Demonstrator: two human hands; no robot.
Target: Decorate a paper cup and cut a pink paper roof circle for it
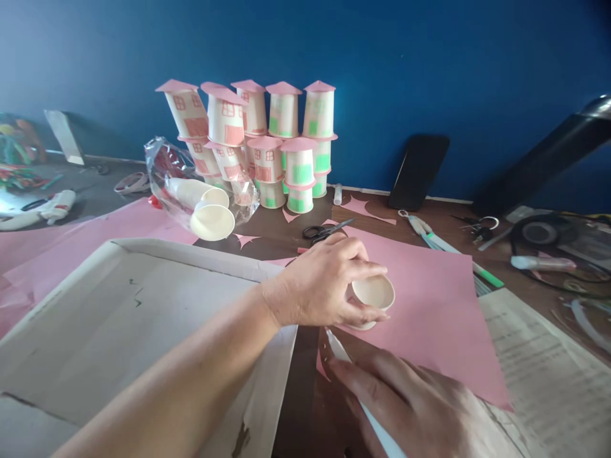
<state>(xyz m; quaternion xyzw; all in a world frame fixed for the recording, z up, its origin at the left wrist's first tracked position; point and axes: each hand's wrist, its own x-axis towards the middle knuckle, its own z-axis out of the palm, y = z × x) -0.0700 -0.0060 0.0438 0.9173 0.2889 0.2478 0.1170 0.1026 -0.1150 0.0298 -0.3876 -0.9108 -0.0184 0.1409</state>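
Left hand (324,280) holds a paper cup (375,292), right hand (408,397) holds a white pen (338,347).
At left lies a white tray (157,337), and behind it cup towers (267,162) stand. Then the left fingers grip the cup at the left part of the pink sheet (429,286); the right fingers are closed around the pen, its tip near the cup.

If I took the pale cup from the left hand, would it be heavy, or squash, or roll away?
The cup is probably light: its rim looks thin. Squeezing hard might dent it, since it looks papery. Tipped over, it may roll, because it's round.
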